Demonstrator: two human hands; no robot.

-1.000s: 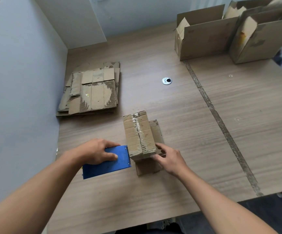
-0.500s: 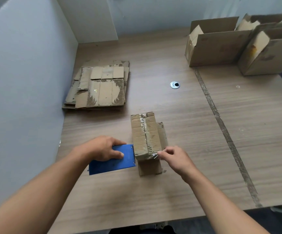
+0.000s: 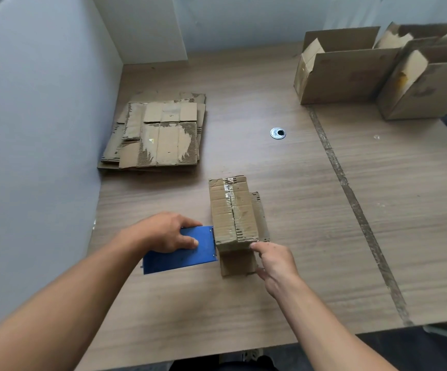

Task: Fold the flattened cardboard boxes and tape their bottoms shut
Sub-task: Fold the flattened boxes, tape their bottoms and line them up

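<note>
**Tape end goes down on the little box**

Nearest the camera, the left hand point(image 3: 169, 232) is clamped on the blue metal tape dispenser point(image 3: 182, 254), fingers curled over its flat side and thumb on top. Its toothed edge sits right against the near left corner of the small brown cardboard box point(image 3: 231, 212).

The right hand point(image 3: 277, 263) is not wrapped round anything. Its forefinger is stretched out, tip pressing on the box's near right corner where the strip of clear tape point(image 3: 230, 195) runs off the end, and the thumb rests low beside the near face.

The box stands bottom-up on the wood-grain table point(image 3: 324, 236), just ahead of both hands, with the shiny strip laid along the seam between its two flaps. The step looks like cutting and bedding the tape end. To do it well, the forefinger should pin the strip hard on the edge while the dispenser tilts so its teeth bite cleanly. The loose end then wants rubbing down over the near face so the bottom cannot spring open.

Further back on the left, beside the grey partition, lies a stack of flattened, torn brown cardboard boxes point(image 3: 161, 135), apparently yet to be folded. At the far right corner stand two assembled open-topped cardboard boxes point(image 3: 345, 76), flaps up.
</note>
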